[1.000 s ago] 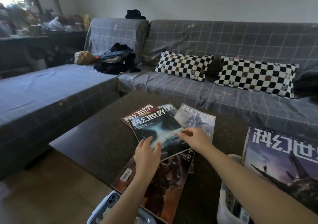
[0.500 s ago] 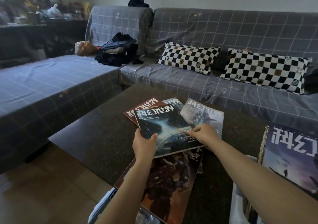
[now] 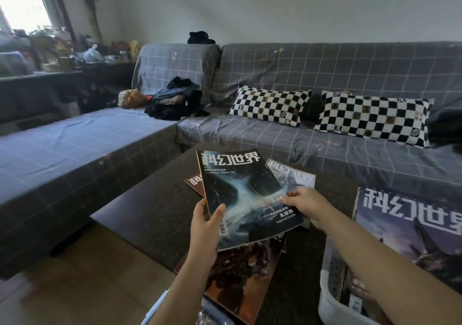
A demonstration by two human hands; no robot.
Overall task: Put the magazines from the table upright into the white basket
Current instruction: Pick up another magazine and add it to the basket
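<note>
Dark magazine [image 3: 240, 192] lifted clear of table [image 3: 150, 214], both hands [image 3: 205, 222] pinching edges.

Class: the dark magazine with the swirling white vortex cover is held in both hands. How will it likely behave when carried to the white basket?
The dark vortex-cover magazine is thin, so probably light and floppy; its far end may droop. Its cover looks glossy, perhaps slippery. The left hand and right hand grip opposite edges, likely steadying it.

Home living room, grey corner sofa [image 3: 325, 79], checkered cushions [image 3: 270, 106], coffee table [image 3: 155, 214]
</note>
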